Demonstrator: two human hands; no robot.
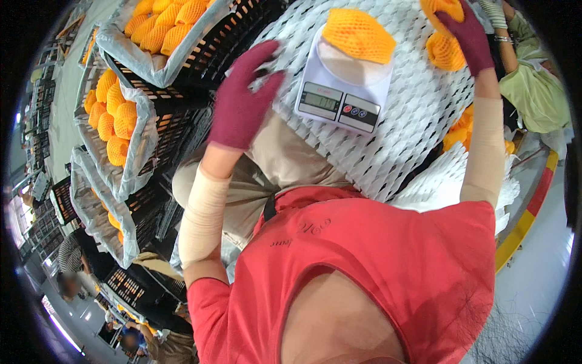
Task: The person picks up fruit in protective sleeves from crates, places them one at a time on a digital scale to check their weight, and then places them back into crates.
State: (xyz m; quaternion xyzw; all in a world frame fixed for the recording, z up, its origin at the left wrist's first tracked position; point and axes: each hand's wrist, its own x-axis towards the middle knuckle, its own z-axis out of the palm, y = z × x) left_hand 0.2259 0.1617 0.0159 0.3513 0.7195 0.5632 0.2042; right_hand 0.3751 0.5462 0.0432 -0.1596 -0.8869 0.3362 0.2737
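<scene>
My left hand, in a maroon knit glove, hangs with fingers apart beside the scale, holding nothing. In front of me a white digital kitchen scale rests on white foam netting; its display is lit. A piece in a yellow-orange foam net sleeve, probably fruit, lies on the round weighing plate. At the upper right my right hand, gloved alike, grips another foam-sleeved piece, cut off by the picture's edge. Just below that hand sits one more sleeved piece.
On my left, black plastic crates with plastic liners hold several foam-sleeved pieces. More yellow foam shows beneath my right forearm. A person in pale green is at the far right; other people are at lower left.
</scene>
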